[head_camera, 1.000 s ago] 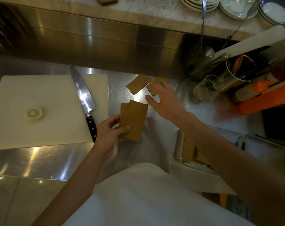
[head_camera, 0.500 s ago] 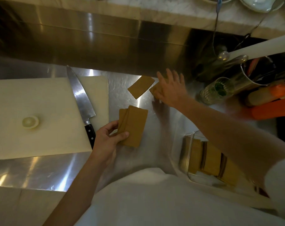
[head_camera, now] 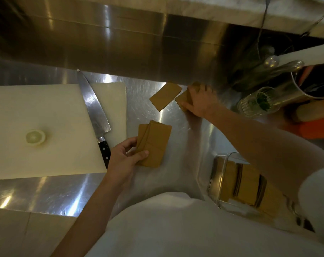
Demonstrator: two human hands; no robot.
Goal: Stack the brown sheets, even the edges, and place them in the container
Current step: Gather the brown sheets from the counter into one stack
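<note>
My left hand (head_camera: 125, 156) grips a small fanned stack of brown sheets (head_camera: 155, 143) at its near left corner, just above the steel counter. A single brown sheet (head_camera: 165, 96) lies flat farther back. Right of it, my right hand (head_camera: 199, 101) closes over another brown sheet (head_camera: 182, 100) near the back wall, thumb on its near edge; most of that sheet is hidden. A clear container (head_camera: 216, 175) at the near right holds several brown sheets standing on edge, partly hidden by my right forearm.
A white cutting board (head_camera: 46, 112) lies at the left with a chef's knife (head_camera: 95, 112) across it and an onion end (head_camera: 35, 137). At the right stand a glass with herbs (head_camera: 257, 102), a metal utensil pot (head_camera: 296, 89) and orange items (head_camera: 317, 127).
My right hand reached farther back and settled onto the far right sheet, fingers curling over it. My left hand kept the stack in the same place.
</note>
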